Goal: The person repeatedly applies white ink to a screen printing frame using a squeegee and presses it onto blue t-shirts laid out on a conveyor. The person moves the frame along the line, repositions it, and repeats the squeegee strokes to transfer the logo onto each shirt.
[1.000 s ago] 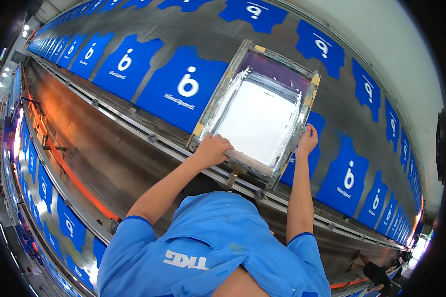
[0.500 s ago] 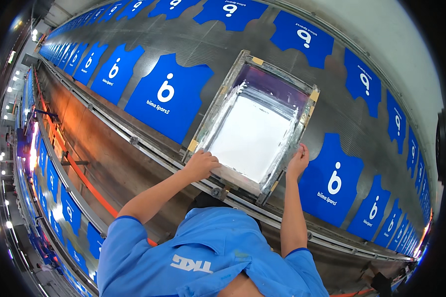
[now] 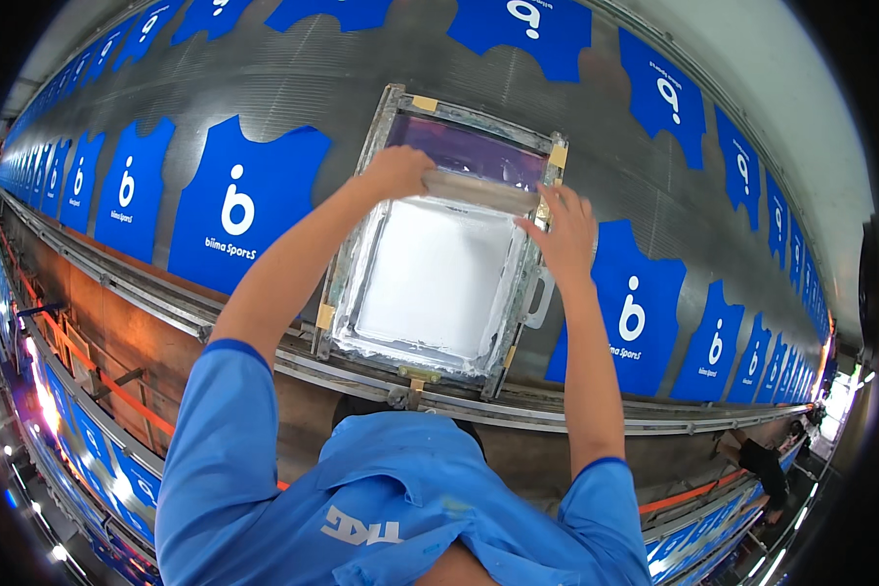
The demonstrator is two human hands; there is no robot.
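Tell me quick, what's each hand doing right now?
Left hand: closed on the left end of the squeegee.
Right hand: at its right end; can't tell if gripping.

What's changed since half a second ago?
The left hand has moved the tan bar away from the person, from the near end of the frame toward its far end. The right hand has moved from the frame's right side to the bar's right end. The frame stays between blue shirts.

Royal-blue, vest-shaped fabric panel [image 3: 249, 200]: carries a rounded white emblem [image 3: 237, 209] with a separate dot above and one line of small white lettering [image 3: 230, 248] below. Light-blue short-sleeved shirt [image 3: 400, 483]: carries white block lettering [image 3: 359, 527]. Distant panel markings appear too small to read.
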